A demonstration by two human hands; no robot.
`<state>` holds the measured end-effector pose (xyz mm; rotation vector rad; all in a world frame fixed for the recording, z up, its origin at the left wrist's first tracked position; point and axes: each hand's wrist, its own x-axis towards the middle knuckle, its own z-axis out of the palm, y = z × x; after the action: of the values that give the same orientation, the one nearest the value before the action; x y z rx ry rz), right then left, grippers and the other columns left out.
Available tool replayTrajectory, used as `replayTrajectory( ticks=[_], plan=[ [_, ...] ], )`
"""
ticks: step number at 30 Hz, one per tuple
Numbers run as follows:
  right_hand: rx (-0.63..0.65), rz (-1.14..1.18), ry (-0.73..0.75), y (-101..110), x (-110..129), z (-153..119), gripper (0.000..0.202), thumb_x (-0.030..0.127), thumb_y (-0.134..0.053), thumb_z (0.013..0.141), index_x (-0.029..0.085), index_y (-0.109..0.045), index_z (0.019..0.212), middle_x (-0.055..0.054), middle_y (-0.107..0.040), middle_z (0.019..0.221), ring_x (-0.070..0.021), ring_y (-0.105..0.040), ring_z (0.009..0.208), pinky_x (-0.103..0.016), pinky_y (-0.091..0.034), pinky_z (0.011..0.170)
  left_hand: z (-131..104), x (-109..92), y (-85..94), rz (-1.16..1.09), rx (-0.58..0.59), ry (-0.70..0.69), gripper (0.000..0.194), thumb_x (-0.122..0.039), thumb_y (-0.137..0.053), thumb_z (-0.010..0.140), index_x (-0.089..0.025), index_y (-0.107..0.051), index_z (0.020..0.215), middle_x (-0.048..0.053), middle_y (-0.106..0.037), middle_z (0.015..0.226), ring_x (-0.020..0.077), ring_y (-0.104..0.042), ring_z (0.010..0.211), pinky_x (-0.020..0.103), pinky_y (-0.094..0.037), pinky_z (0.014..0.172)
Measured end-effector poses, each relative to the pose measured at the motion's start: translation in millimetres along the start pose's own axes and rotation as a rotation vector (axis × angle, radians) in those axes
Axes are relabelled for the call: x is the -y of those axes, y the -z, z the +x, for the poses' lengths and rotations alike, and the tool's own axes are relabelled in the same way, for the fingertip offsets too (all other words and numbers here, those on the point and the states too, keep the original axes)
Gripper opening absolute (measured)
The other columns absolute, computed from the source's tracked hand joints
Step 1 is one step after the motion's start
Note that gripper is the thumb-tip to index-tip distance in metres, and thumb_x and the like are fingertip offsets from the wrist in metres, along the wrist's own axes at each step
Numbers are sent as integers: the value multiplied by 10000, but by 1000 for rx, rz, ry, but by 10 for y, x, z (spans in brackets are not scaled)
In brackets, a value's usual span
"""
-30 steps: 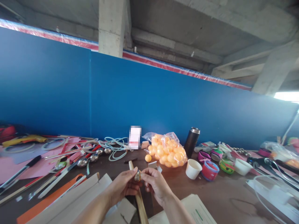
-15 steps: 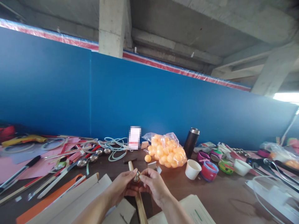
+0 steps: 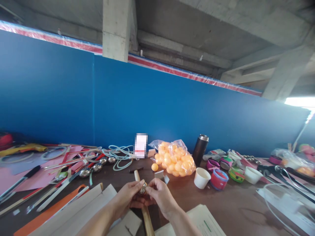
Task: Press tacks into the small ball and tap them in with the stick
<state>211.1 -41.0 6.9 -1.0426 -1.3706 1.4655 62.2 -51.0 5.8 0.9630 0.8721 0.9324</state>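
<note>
Between my two hands is a small shiny metal jingle bell [image 3: 143,188]. My left hand [image 3: 130,196] is closed around its left side, the thumb lying on top and the other fingers curled beneath. My right hand [image 3: 161,197] pinches the bell's right side between thumb and fingertips; whether a thinner piece is in that pinch is too small to make out. Under both hands lies a hammer [image 3: 147,219], its wooden handle toward me and its dark head beyond the fingers. My hands hide the middle of the handle.
A bag of orange balls [image 3: 176,160] stands behind my hands, with one loose ball [image 3: 154,167]. Right are a paper cup [image 3: 201,178], a black bottle [image 3: 200,149] and colourful bands [image 3: 219,179]. Left lie jingle bells [image 3: 97,167], pale tubing [image 3: 120,152], sticks and paper. A blue partition [image 3: 159,105] closes the back.
The whole view has shifted slightly left. My hands stay on the bell with almost the same grip, and the bell appears turned a little.
</note>
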Motion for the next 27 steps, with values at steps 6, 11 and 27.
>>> replayTrajectory(
  ticks=[6, 11, 27],
  plan=[
    [-29, -103, 56, -16, -1, 28, 322, 505, -524, 754, 191, -453, 776, 35, -497, 614, -76, -405, 435, -226, -420, 414, 23, -46, 41, -105, -83, -43, 428, -514, -553, 698, -120, -592, 859, 109, -667, 759, 126, -618, 561, 214, -480, 509],
    [-150, -778, 217, 9, -44, -105, 274, 456, -616, 669, 209, -533, 756, 9, -573, 641, -139, -524, 563, -242, -348, 514, 80, -125, 186, -141, -350, -132, 415, -478, -583, 697, -109, -569, 886, 129, -675, 780, 107, -597, 526, 207, -484, 464],
    [-191, -762, 291, -81, 6, -143, 93, 126, -454, 618, 199, -421, 666, 43, -451, 589, -106, -426, 546, -197, -286, 487, 207, -127, 419, -257, -594, -274, 274, -362, -614, 714, -136, -564, 861, 80, -663, 751, 103, -597, 509, 222, -493, 453]
  ],
)
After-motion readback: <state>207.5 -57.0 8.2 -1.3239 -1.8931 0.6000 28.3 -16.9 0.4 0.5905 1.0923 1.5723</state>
